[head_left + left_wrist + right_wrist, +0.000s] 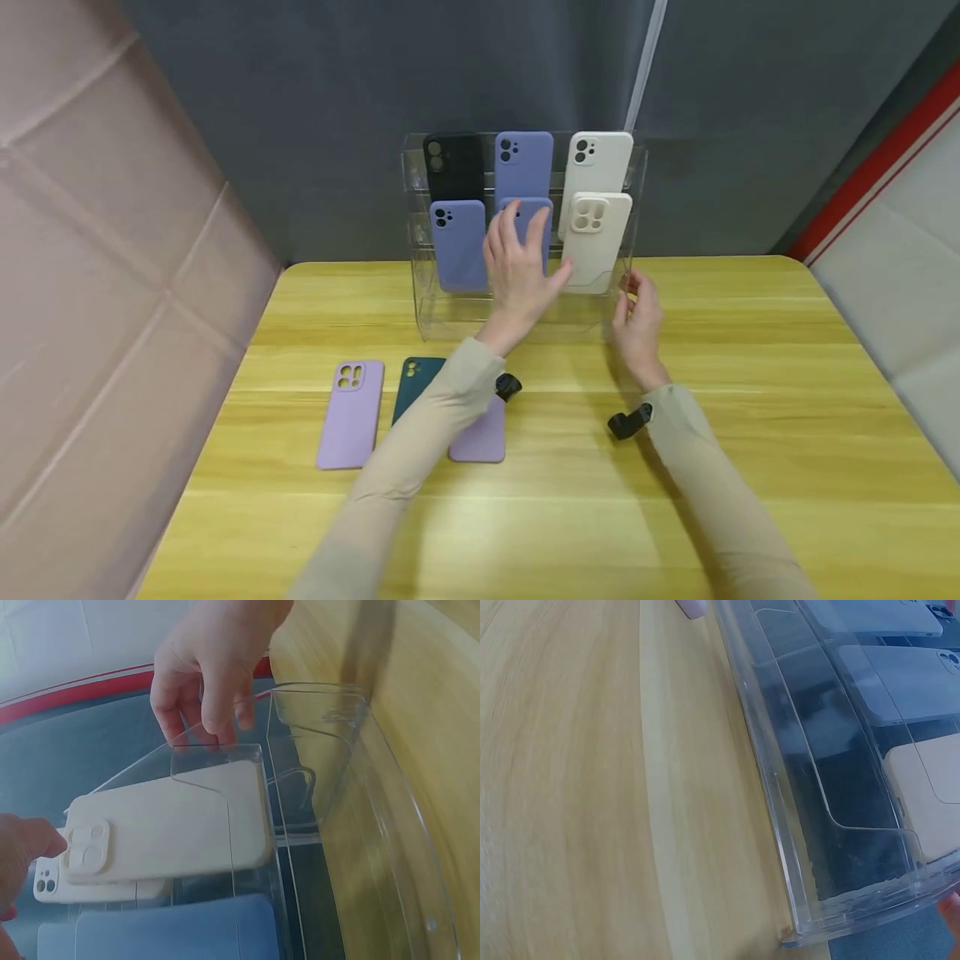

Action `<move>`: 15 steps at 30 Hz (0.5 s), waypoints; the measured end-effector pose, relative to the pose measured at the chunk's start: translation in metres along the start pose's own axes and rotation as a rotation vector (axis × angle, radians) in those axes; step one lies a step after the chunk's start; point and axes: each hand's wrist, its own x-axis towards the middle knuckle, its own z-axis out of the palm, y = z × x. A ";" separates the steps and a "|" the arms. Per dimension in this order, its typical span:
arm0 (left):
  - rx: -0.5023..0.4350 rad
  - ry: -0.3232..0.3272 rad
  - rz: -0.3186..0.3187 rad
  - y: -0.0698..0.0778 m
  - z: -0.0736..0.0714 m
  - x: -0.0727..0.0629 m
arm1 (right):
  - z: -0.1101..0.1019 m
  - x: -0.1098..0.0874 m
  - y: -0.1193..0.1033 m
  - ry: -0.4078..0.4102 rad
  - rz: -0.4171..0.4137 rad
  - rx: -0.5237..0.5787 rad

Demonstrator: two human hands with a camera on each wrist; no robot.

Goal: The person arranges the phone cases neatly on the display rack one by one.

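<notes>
A clear display rack (450, 321) holds several phone cases in two visible rows. My left hand (519, 271) is in front of the lower middle blue phone case (542, 242), fingers spread and thumb out toward the white phone case (600, 250); whether it touches either case I cannot tell. At the rack's right side, my right hand (637, 325) grips the clear side edge with bent fingers, also seen in the left wrist view, where the right hand (214, 667) is above the white case's (172, 825) lower end.
On the table (750, 333) lie a lilac phone case (351, 417), a dark green phone case (416, 379) and another lilac phone case (480, 437), partly under my left arm. A grey curtain (337, 125) hangs behind the rack. The upper row has a black phone case (461, 167).
</notes>
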 end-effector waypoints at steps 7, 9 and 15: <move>-0.005 0.022 -0.008 -0.027 -0.018 -0.015 | -0.001 0.000 -0.001 -0.023 0.029 0.001; -0.005 0.015 -0.022 -0.037 -0.023 -0.019 | -0.001 0.000 -0.001 -0.021 0.033 0.002; -0.013 -0.013 -0.057 -0.071 -0.041 -0.038 | 0.000 -0.001 0.001 -0.008 0.013 -0.007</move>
